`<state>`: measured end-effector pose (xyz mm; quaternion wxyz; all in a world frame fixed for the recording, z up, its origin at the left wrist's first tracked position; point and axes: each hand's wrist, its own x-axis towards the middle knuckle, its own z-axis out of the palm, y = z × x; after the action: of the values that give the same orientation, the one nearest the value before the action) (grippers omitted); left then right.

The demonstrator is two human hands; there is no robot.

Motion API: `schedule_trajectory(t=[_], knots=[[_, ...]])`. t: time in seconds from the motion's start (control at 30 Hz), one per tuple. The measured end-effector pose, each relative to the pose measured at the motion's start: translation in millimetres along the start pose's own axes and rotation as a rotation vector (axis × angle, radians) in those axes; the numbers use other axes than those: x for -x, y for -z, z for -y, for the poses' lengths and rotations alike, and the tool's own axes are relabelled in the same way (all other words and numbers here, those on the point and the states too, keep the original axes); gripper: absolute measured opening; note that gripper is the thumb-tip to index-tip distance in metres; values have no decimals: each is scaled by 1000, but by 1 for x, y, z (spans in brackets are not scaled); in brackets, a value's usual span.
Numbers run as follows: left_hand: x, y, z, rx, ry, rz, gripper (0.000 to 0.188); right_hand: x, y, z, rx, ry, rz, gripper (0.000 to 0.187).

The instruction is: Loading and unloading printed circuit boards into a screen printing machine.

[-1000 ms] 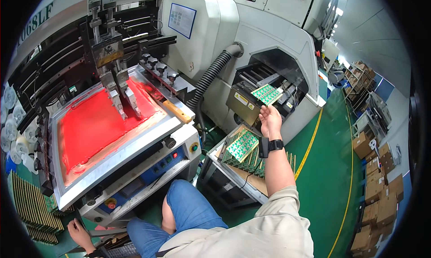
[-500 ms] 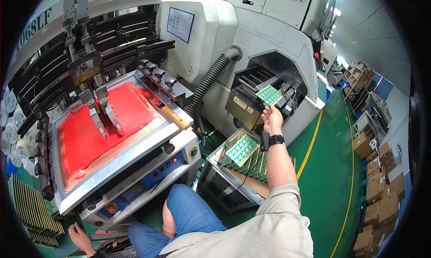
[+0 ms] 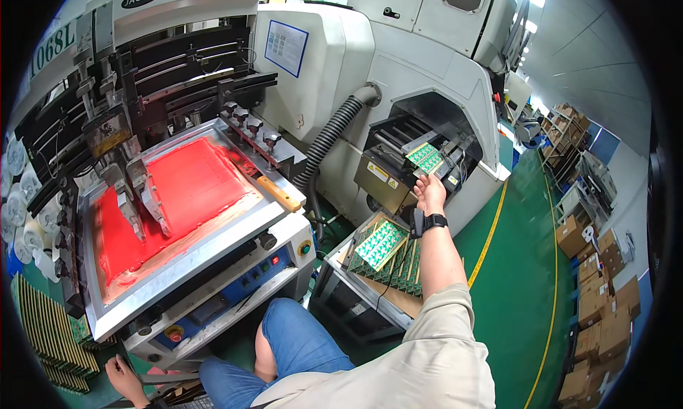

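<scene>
Gathered fingers of the bare right hand (image 3: pixel 430 194) meet the near edge of a thin, rectangular green-and-white circuit panel (image 3: pixel 425 157); whether they pinch it or only touch it, I cannot tell. That panel lies over the metal rails (image 3: pixel 398 140) at the mouth of a large off-white machine (image 3: pixel 420 67), its far edge pointing into the dark opening. A black strap with a dark device (image 3: pixel 428 222) circles the right wrist. Below the forearm's left side stands a metal-framed table (image 3: pixel 370 284), where a second green-and-white panel (image 3: pixel 382 245) lies on rows of boards set on edge (image 3: pixel 407 267). Far to the left, the bare left hand (image 3: pixel 125 380) is bent beside a grey metal bar (image 3: pixel 171 378); its grip cannot be told. Near it are stacked yellow-edged green boards (image 3: pixel 53 331). Between the hands sits a silver-framed printing screen (image 3: pixel 192 268) spread with bright red paste (image 3: pixel 196 178), a wooden-handled spatula (image 3: pixel 279 193) resting at its right edge.
</scene>
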<state>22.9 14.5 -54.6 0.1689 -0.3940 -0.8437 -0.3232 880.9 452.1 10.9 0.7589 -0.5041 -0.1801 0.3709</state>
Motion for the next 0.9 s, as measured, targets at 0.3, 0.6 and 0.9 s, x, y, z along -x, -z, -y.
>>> schedule_trajectory(t=[0.3, 0.6, 0.9], knots=[[3, 25, -49, 149, 218, 63, 24, 93, 15, -16, 5, 121, 566, 43], [12, 34, -44, 22, 94, -179, 20, 275, -32, -103, 110, -423, 979, 34], [-41, 66, -80, -61, -22, -369, 50, 339, -65, -249, 25, -1136, 962, 19]])
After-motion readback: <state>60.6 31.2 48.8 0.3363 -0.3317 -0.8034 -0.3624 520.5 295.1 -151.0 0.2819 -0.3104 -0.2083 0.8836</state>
